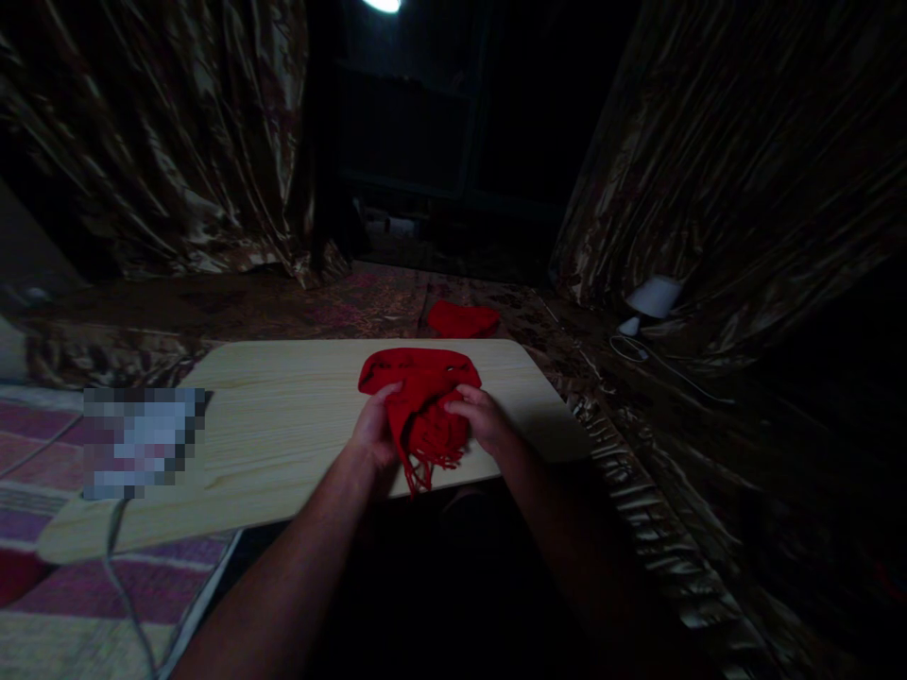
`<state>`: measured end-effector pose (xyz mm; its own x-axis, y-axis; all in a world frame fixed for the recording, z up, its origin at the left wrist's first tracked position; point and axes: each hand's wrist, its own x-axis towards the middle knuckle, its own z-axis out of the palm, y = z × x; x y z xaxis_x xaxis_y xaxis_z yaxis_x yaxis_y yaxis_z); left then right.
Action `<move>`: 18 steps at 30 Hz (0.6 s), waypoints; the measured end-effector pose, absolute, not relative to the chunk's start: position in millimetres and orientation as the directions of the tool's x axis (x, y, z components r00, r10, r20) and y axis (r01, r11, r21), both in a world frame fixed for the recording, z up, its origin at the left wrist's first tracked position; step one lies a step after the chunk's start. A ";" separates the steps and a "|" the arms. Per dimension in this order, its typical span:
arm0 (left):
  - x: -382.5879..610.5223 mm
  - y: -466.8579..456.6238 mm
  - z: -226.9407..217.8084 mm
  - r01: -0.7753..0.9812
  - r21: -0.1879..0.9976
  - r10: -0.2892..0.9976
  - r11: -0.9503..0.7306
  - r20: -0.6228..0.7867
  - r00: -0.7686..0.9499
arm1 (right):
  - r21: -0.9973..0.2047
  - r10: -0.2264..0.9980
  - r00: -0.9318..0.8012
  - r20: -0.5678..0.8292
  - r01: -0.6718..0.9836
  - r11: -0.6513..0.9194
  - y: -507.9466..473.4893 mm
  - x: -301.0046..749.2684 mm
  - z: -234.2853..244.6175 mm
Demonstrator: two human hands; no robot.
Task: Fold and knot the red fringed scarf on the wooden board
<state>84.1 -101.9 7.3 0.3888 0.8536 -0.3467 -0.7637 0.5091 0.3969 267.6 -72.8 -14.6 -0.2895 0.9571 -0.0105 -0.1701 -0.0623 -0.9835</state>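
A red scarf [418, 392] with a fringed end lies bunched on the pale wooden tabletop [298, 406], near its front edge. Its fringe hangs toward me between my hands. My left hand [375, 425] grips the scarf's left side, thumb on top and the other fingers underneath. On the right side my right hand [478, 413] pinches the cloth near the fringe, thumb and forefinger close together. The far part of the scarf forms a folded, rounded band. The fingers under the cloth are hidden.
Beyond the table's far edge lies another red cloth [463, 319]. A pixelated flat object [145, 442] with a cable [117, 557] rests at the table's left. A small white lamp [653, 297] stands at the right, among dark patterned curtains [666, 151]. Striped fabric [92, 604] spreads at lower left.
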 end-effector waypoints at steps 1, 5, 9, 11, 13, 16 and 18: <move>81.4 -100.5 7.9 -0.736 0.423 0.844 0.529 -0.358 0.400 | -0.984 0.962 -0.273 0.011 -0.175 -0.039 -68.1 270.2 -13.8; 73.2 -94.0 9.7 -0.653 0.540 0.846 0.532 -0.364 0.389 | -0.979 0.958 -0.268 0.106 -0.198 0.053 -53.5 273.8 -8.6; 72.6 -88.8 10.0 -0.660 0.567 0.866 0.493 -0.393 0.309 | -0.988 0.957 -0.277 0.083 -0.150 0.042 -46.9 270.9 -2.4; 72.8 -88.0 9.4 -0.686 0.552 0.874 0.474 -0.389 0.291 | -0.998 0.926 -0.378 -0.026 -0.039 -0.044 -46.0 273.6 2.6; 71.9 -88.5 7.9 -0.710 0.537 0.884 0.456 -0.367 0.289 | -0.987 0.848 -0.505 -0.160 0.097 -0.128 -46.5 279.3 9.3; 69.4 -90.0 4.2 -0.724 0.518 0.886 0.456 -0.341 0.314 | -0.964 0.720 -0.642 -0.264 0.164 -0.207 -48.8 287.6 18.8; 68.1 -90.3 1.9 -0.724 0.508 0.881 0.468 -0.331 0.337 | -0.971 0.700 -0.680 -0.220 0.087 -0.221 -50.4 291.1 21.5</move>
<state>68.1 -90.3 1.9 0.3375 0.8812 -0.3310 -0.7236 0.4678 0.5075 291.1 -50.4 21.5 -0.6795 0.6997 -0.2204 0.0873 -0.2212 -0.9713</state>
